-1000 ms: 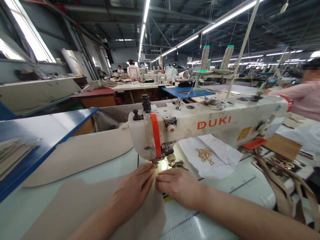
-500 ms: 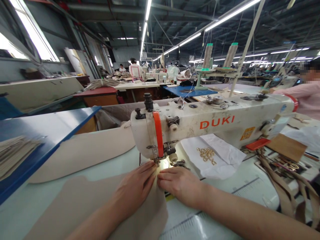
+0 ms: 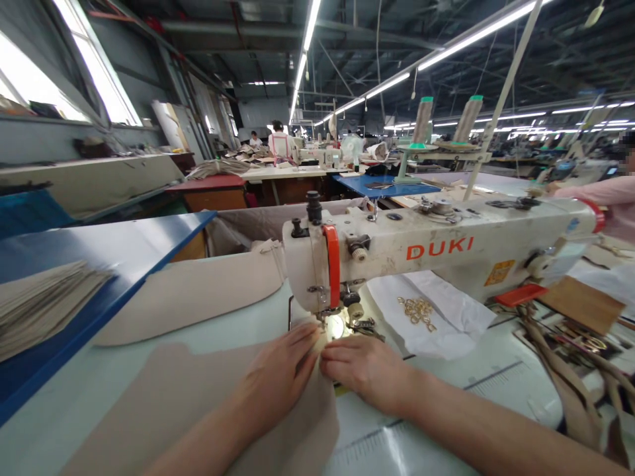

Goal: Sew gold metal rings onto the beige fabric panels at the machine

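Note:
A beige fabric panel [image 3: 198, 396] lies on the pale sewing table, its upper corner under the needle area of a white sewing machine [image 3: 381, 238] lettered DUKI. My left hand [image 3: 282, 370] rests over this panel with fingers reaching to the presser foot [image 3: 325, 318], thumb and fingers closed on the material. Close beside it, my right hand [image 3: 364, 370] has its fingers bent together at the panel's right edge, just in front of the lit needle plate. The fingertips of both hands partly hide the spot being held.
A second beige piece [image 3: 198, 297] lies behind at left. Gold-coloured rings [image 3: 417, 312] sit on white sheeting [image 3: 461, 317] under the machine arm. Stacked pieces [image 3: 44, 304] rest on a blue table [image 3: 149, 241]. Straps [image 3: 570, 390] hang at right; a person in pink [image 3: 610, 205] sits beyond.
The view has turned slightly left, so everything sits a little further right in the picture. Both hands keep nearly the same place by the presser foot.

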Motion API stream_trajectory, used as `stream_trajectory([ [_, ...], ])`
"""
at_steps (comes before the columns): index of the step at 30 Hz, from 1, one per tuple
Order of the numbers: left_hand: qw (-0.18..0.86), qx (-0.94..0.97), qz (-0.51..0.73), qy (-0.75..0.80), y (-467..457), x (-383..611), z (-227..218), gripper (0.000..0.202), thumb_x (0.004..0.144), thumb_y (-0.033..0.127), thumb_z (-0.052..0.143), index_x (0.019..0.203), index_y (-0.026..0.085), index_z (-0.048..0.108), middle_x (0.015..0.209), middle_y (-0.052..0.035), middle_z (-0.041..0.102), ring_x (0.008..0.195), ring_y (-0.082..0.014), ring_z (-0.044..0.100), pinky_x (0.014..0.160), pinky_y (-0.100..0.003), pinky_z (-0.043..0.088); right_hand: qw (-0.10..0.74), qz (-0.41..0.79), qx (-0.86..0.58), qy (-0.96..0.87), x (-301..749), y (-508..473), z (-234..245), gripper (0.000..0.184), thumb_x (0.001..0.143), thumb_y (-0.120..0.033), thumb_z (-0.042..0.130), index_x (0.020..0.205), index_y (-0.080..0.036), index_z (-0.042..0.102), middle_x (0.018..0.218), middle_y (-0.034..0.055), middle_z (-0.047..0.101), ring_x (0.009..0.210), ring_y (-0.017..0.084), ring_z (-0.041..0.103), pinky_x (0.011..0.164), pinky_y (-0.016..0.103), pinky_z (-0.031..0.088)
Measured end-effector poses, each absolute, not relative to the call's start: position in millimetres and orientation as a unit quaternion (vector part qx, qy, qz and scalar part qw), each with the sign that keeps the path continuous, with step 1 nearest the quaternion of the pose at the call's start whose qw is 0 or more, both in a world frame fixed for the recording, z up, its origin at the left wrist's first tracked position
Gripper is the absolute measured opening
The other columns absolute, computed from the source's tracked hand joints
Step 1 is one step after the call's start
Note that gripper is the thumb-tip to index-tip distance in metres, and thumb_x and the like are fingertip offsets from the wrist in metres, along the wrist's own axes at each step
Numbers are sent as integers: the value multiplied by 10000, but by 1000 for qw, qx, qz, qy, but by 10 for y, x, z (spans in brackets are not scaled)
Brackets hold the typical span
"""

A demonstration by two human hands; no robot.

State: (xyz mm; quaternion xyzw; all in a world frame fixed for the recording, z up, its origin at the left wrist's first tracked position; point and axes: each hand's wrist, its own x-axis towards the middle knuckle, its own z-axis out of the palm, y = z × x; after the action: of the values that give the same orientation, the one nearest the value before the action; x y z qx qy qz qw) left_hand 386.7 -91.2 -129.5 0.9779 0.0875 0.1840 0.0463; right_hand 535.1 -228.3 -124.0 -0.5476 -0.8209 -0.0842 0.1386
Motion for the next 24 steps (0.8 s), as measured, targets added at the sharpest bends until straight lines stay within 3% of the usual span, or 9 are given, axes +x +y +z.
stream_trajectory([
  [8,74,972,191,116,-1262,3272,-1270,333,864,181,446,1176,208,557,1207,-57,622,1111,-188,574,960,-339,484,159,-103,-470,-862,4970,-2438,-1232,182,952,-176,426,956,-145,605,903,42,667,875,153,587,791,259,480],
  [11,125,962,198,142,-1255,3356,-1203,278,846,142,450,1080,197,590,1090,-55,651,1026,-188,589,913,-341,494,160,-104,-469,-862,4937,-2448,-1236,205,959,-173,409,965,-146,612,941,50,670,919,145,587,851,249,468],
  [16,171,946,209,181,-1218,3571,-1138,173,827,124,473,734,201,597,814,-11,609,840,-178,549,777,-313,471,181,-104,-480,-852,4926,-2464,-1244,212,958,-184,414,955,-135,620,996,46,672,939,139,594,891,239,461],
  [24,184,923,236,244,-1302,3574,-1186,173,780,85,501,714,197,614,845,-10,625,862,-171,561,842,-321,466,242,-115,-458,-847,4868,-2453,-1262,295,962,-156,356,899,-137,644,907,59,693,891,141,627,851,230,496],
])
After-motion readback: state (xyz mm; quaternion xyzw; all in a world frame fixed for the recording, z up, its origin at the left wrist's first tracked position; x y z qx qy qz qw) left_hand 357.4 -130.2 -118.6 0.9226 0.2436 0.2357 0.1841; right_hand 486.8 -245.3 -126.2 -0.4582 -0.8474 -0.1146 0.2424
